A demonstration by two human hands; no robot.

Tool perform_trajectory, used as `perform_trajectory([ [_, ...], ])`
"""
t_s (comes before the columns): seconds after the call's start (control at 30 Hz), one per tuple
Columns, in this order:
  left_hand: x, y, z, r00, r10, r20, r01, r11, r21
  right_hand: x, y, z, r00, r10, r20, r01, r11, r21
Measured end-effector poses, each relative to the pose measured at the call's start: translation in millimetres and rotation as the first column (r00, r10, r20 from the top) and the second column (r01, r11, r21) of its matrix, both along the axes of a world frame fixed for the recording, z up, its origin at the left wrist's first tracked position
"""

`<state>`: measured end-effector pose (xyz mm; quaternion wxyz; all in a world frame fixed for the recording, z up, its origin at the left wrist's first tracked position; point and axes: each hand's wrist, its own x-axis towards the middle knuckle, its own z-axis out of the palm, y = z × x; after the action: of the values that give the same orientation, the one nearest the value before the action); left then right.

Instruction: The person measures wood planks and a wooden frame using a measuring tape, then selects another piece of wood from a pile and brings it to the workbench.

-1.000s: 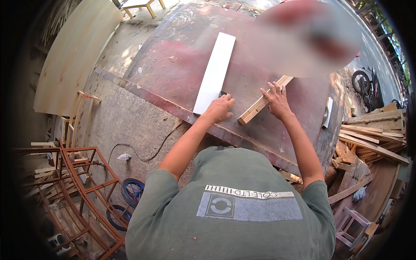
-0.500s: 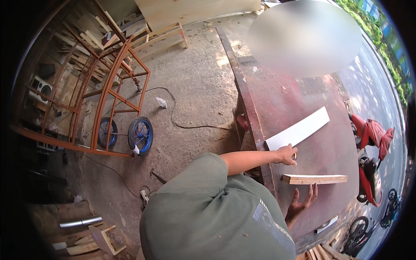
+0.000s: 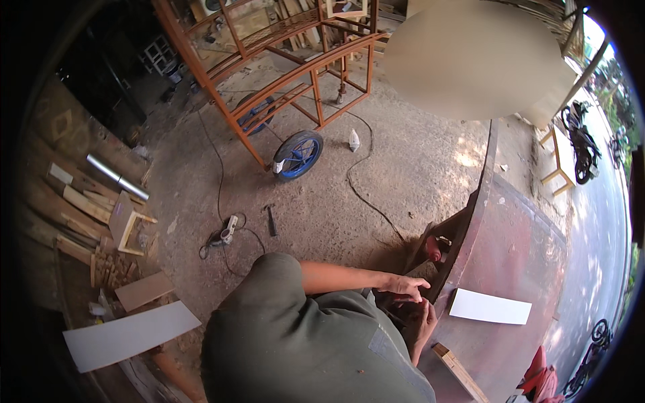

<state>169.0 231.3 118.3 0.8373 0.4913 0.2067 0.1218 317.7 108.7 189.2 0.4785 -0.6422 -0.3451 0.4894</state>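
Your left hand [image 3: 405, 287] rests at the near edge of the dark red metal bench [image 3: 517, 269], fingers loosely bent and spread, the tips touching or just above the rim; whether that grip has hold of anything you cannot tell. Your right hand [image 3: 424, 321] hangs just below it, beside the same edge, palm half open with the fingers curled inward, and nothing shows clearly inside it. Just beyond the left hand, tucked under the bench edge, sits a small red-capped object [image 3: 434, 248], too shadowed to make out. On the bench top, near the near edge, a flat white rectangular board [image 3: 490, 307] lies apart from both hands. A pale wooden strip [image 3: 459, 370] lies at the bench's near corner, below your right hand. On the concrete floor [image 3: 316, 201] off the bench's left side lie a black cable [image 3: 363, 191], a dark hammer [image 3: 270, 220] and a small power tool [image 3: 227, 232]. Farther out stands an orange-brown metal cart frame [image 3: 289, 74] with a blue-rimmed wheel [image 3: 299, 153]. A long white panel [image 3: 127, 334] lies at the far left.
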Motion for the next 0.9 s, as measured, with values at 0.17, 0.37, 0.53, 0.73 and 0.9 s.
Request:
perform_trajectory([
  [0.17,-99.6,-43.3,17.7,0.981,0.171,-0.095,-0.165,0.984,0.062,-45.8,12.2,-38.5,0.918,0.327,-0.224,-0.35,0.934,-0.072],
  [0.37,-185.3,-57.6,0.9,0.968,0.187,-0.165,-0.163,0.975,0.148,-118.9,29.0,-53.0,0.819,0.442,-0.366,-0.509,0.854,-0.106],
  [0.53,-267.3,-28.2,-19.1,0.967,0.05,-0.251,-0.059,0.998,-0.028,-169.1,80.2,-75.2,0.807,0.418,-0.417,-0.512,0.848,-0.142],
  [0.73,-478.1,-12.5,-81.7,0.904,0.113,-0.413,-0.24,0.933,-0.269,-277.6,208.4,-116.6,0.758,0.316,-0.571,-0.514,0.828,-0.224],
  [0.9,-654.2,-38.3,-58.4,0.69,0.336,-0.641,-0.432,0.902,0.008,-338.6,374.3,-168.4,0.757,0.413,-0.506,-0.529,0.842,-0.104],
])
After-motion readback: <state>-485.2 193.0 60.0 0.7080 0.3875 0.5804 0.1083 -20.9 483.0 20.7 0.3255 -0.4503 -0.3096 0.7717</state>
